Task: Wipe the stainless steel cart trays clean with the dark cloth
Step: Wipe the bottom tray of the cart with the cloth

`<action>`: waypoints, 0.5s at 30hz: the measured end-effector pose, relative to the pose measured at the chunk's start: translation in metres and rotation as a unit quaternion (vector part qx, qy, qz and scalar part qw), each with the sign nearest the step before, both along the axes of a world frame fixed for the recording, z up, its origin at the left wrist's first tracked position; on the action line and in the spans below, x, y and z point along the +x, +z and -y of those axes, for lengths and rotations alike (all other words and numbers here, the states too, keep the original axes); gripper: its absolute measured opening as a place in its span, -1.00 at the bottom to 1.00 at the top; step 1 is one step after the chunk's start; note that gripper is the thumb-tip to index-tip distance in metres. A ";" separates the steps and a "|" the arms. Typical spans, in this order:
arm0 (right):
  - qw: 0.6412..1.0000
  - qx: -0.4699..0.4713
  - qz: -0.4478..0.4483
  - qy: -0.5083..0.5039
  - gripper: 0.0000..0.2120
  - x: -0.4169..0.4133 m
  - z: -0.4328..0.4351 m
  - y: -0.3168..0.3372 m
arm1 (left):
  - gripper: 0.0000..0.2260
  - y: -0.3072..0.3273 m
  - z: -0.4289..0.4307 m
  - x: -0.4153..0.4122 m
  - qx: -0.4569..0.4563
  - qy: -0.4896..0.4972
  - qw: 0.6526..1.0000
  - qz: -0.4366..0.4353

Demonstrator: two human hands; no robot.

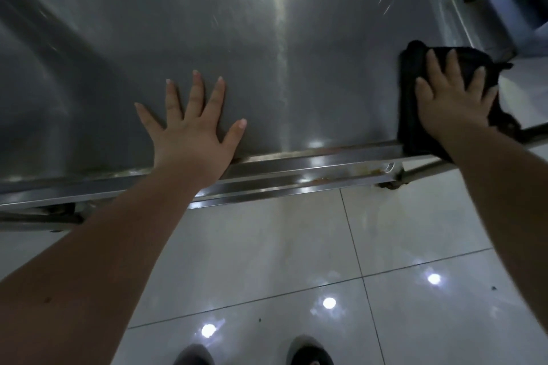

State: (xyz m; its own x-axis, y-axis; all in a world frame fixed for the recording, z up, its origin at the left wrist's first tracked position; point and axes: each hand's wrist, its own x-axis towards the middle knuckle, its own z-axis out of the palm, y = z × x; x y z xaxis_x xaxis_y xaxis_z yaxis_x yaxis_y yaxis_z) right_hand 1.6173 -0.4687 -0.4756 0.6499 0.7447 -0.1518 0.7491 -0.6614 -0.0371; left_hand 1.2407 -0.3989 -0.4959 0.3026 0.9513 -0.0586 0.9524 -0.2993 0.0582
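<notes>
L hand (189, 127) flat on steel cart tray (296, 53), R hand (453, 98) atop dark cloth (410, 115) at near-right corner

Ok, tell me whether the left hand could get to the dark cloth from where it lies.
Probably yes: only bare tray lies between the left hand and the dark cloth at the near right corner, though the right hand presses on most of it.

The dark cloth (415, 121) lies partly hidden under the right hand (453, 104).

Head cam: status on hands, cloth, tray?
Left hand flat on tray, fingers spread. Right hand presses dark cloth at tray's near right corner. No obstacle seen; brownish spots on near rail.
</notes>
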 end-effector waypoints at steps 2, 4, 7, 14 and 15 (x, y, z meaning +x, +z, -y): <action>1.000 0.016 -0.012 -0.011 -0.47 -0.035 -0.009 0.001 | -0.35 0.000 0.000 0.000 -0.001 -0.004 1.000 -0.004; 0.999 0.016 -0.009 0.043 -0.46 -0.088 -0.020 0.000 | -0.37 0.002 0.001 -0.001 -0.006 -0.006 1.000 -0.004; 0.979 0.029 -0.006 0.202 -0.46 -0.183 -0.035 -0.004 | -0.41 0.006 0.004 -0.001 -0.007 -0.004 1.000 0.009; 0.944 0.056 -0.003 0.324 -0.49 -0.182 -0.064 -0.003 | -0.38 0.005 0.003 0.004 -0.019 0.010 1.000 -0.003; 0.950 0.056 -0.001 0.307 -0.49 -0.164 -0.070 -0.003 | -0.37 0.004 0.003 0.005 -0.017 0.011 1.000 -0.003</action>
